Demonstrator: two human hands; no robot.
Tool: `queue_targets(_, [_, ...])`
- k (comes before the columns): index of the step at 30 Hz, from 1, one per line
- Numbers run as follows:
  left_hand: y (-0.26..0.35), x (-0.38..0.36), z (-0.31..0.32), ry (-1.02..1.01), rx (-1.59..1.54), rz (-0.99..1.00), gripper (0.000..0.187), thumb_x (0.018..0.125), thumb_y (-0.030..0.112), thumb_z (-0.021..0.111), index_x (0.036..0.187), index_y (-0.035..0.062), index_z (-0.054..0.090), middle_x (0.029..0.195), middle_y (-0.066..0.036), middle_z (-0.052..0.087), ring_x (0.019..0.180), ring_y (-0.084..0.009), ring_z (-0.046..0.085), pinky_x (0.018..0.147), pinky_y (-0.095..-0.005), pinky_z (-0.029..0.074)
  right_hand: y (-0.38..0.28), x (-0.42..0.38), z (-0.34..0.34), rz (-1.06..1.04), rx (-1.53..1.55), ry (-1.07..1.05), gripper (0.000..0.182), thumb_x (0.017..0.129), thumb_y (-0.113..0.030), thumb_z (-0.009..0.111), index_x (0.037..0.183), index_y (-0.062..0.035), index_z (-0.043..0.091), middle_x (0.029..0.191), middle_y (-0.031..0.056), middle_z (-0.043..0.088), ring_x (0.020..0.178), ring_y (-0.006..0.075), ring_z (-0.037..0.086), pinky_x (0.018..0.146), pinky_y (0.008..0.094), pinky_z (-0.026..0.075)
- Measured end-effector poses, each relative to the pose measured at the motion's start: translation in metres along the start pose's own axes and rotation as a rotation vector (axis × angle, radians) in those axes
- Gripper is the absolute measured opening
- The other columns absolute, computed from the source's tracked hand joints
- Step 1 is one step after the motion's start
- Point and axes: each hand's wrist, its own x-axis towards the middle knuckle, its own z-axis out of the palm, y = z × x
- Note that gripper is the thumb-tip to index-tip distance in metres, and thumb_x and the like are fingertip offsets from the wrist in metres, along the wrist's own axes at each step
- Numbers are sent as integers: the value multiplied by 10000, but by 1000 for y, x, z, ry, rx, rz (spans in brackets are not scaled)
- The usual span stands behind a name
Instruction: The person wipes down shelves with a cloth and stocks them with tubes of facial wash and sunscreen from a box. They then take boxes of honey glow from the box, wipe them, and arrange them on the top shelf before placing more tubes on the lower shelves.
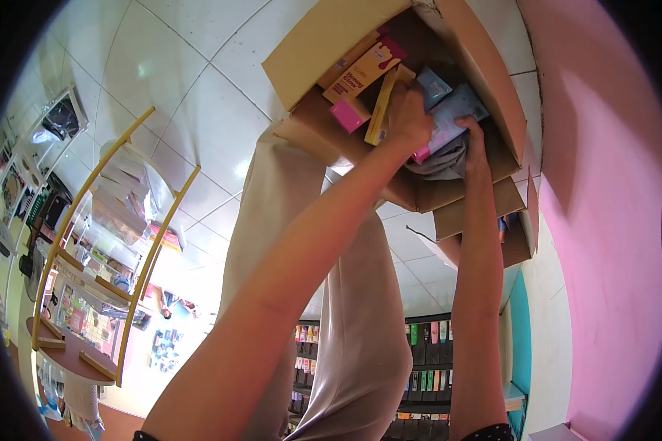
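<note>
A cardboard box [518, 121] stands open with packaged goods inside. My left hand [408, 117] reaches into it, fingers curled down beside a slim yellow box [379, 117]; what they hold, if anything, is hidden. My right hand [475, 143] grips a light-blue and pink packet [460, 110] by its near side, thumb on top. A smaller blue packet [434, 86] lies just beyond my left hand. To the left, a yellow "Honey Glow" carton [362, 72] with pink ends leans inside the box. Grey fabric or plastic [447, 163] is bunched under the packet.
Another open cardboard box [518, 239] stands close to the first. White floor tiles [191, 44] surround them, with a pink wall [603, 147] on the right. A rack with yellow rails [88, 206] is at left. Shelves of tubes and bottles [428, 356] show behind my legs.
</note>
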Motion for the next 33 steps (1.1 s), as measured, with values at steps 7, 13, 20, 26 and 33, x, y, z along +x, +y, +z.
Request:
queue_targets(7, [-15,13,-5,-240,289,36,329,603,63,556,921,-6,508,903,-221,512,923,-361,459,790,-373,390,-1,-42,25,77,-117,77,476,530,-207,613,948,-20,482,849,125,524,766,265,509,746,359,419])
queue_targets(13, [-8,2,-16,-455,305,176,314,722,165,527,992,9,490,914,-200,539,880,-332,510,759,-367,407,11,-58,11,-20,25,-40,538,551,-239,573,1019,-7,444,946,152,517,859,285,508,813,364,402])
queue_targets(20, [-10,-34,-35,-481,-476,170,327,779,256,541,988,9,497,901,-86,566,806,-176,537,690,-287,418,24,-121,28,-161,180,-294,638,541,-262,561,1088,23,394,1008,204,504,899,301,518,819,378,419])
queue_targets(26, [62,-96,-124,-295,-498,-99,557,638,286,678,1039,30,388,777,-63,488,628,-121,503,558,-266,433,7,-233,68,-179,-41,-483,670,540,-239,569,1111,47,366,1016,241,492,926,312,512,828,356,414])
queue_targets(33, [146,-229,-212,-674,-1165,-223,407,722,313,547,1002,35,449,748,-21,496,722,-102,497,599,-240,421,16,-374,99,-179,-188,-249,520,601,-199,638,1039,14,454,971,105,536,899,202,521,802,309,410])
